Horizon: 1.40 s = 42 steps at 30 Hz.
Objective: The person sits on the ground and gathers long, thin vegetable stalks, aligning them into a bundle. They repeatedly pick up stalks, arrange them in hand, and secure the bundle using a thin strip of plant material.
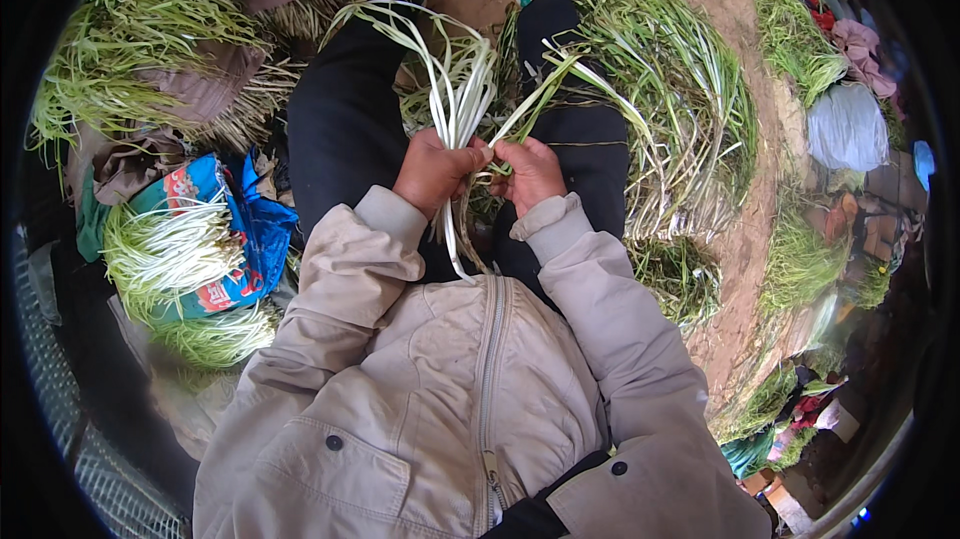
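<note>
My left hand (437, 173) is closed around a bunch of long pale allium stalks (457, 92), which look like chives or young garlic. Their upper parts fan out and droop over the left leg, while a few white ends hang below the fist. Touching it on the right, my right hand (532, 175) pinches some yellow-green leaves (536, 100) between thumb and fingers. Those leaves slant up across the right thigh. Thin brown strands dangle beneath the two hands. Exactly where the fingertips meet is partly hidden.
Beside my right leg lies a big heap of untrimmed green stalks (675, 103). Clean white-stemmed bundles (180, 246) rest on a blue printed bag (262, 239) at left. More greens (150, 36) lie at upper left. A whitish plastic bag (847, 126) stands far right.
</note>
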Tool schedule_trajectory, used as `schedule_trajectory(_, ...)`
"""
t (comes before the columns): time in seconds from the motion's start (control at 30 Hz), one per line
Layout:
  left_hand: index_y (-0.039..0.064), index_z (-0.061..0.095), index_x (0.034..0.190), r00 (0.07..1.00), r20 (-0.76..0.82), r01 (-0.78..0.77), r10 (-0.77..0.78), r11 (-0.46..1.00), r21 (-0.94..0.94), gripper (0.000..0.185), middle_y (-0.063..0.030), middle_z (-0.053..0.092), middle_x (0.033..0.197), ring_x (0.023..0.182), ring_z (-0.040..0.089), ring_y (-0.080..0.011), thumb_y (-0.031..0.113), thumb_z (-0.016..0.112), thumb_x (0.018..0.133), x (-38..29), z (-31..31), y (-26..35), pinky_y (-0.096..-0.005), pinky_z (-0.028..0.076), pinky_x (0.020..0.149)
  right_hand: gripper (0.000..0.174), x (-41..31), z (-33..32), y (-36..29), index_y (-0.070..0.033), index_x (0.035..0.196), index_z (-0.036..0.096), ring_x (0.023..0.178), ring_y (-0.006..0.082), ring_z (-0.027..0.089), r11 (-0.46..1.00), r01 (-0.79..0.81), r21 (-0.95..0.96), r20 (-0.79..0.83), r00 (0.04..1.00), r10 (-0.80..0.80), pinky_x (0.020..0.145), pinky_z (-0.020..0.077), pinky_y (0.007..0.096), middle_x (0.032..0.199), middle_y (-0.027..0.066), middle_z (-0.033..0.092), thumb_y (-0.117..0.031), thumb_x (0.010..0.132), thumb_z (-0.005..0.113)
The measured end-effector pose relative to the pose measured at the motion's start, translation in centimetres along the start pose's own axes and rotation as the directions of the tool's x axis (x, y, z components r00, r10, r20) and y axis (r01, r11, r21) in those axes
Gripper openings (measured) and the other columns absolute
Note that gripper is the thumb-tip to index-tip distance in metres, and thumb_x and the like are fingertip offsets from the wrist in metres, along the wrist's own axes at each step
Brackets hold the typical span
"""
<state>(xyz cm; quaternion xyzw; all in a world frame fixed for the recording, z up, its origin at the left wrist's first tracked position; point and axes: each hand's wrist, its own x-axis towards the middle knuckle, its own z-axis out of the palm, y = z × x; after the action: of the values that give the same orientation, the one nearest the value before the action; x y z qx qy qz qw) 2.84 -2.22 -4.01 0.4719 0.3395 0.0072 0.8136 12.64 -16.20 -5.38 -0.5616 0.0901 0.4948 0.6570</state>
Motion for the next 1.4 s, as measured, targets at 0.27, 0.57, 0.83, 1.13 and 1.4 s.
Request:
schedule_trajectory(0.27,0.002,0.070,0.086,1.000,-0.012,-0.028,0.029,0.998,0.055,0.006,-0.0011,0.061,0.061,0.042,0.047,-0.0082,0.008,0.070,0.084,-0.3,-0.1,-0.5,-0.0241,0.032,0.040,0.020,-1.1,0.4,0.1,-0.008,0.105,0.061,0.062,0.0140,0.062,0.999,-0.013,0.046,-0.001,1.000,0.013,0.052,0.0508,0.0266,0.088,0.0024,0.066,-0.024,0.094,0.064)
schedule_trajectory(0.57,0.003,0.070,0.084,0.996,-0.087,0.037,-0.037,0.999,0.005,0.006,-0.0027,0.065,0.065,0.043,0.048,-0.0081,0.005,0.065,0.083,0.0,-0.1,-0.6,-0.0236,0.035,0.039,0.016,-0.2,1.2,0.8,-0.007,0.105,0.063,0.074,0.0099,0.060,0.975,0.018,-0.223,-0.061,0.998,-0.032,0.051,0.0455,0.0236,0.093,0.0021,0.067,-0.018,0.093,0.060)
schedule_trajectory(0.83,0.002,0.068,0.086,0.986,-0.166,0.023,-0.031,0.998,-0.053,0.005,-0.0047,0.066,0.069,0.043,0.047,-0.0093,0.006,0.065,0.085,0.0,0.2,0.0,-0.0254,0.036,0.039,0.007,-3.6,1.6,0.6,-0.005,0.085,0.062,0.050,0.0080,0.050,0.930,0.094,-0.355,0.000,0.995,-0.101,0.045,0.0418,0.0245,0.069,-0.0007,0.058,-0.011,0.088,0.059)
schedule_trajectory(1.13,0.005,0.059,0.102,0.992,-0.113,-0.028,-0.049,0.805,-0.593,0.008,-0.0042,0.064,0.080,0.052,0.046,-0.0078,0.012,0.058,0.099,0.7,-3.4,3.6,-0.0235,0.039,0.046,0.006,-14.0,-7.1,-2.2,-0.004,0.082,0.059,0.048,0.0087,0.049,0.884,0.046,-0.465,-0.204,0.966,-0.158,0.043,0.0386,0.0231,0.064,-0.0002,0.053,-0.009,0.086,0.060)
schedule_trajectory(1.4,0.004,0.058,0.108,0.988,-0.028,-0.146,0.154,0.848,-0.509,0.018,-0.0036,0.064,0.086,0.060,0.054,-0.0120,0.018,0.061,0.099,-0.1,-5.2,6.4,-0.0250,0.047,0.052,0.004,-21.2,-28.1,2.7,-0.006,0.084,0.058,0.042,0.0101,0.048,0.864,-0.123,-0.488,-0.637,0.727,-0.257,0.037,0.0374,0.0260,0.066,0.0025,0.054,-0.007,0.086,0.055)
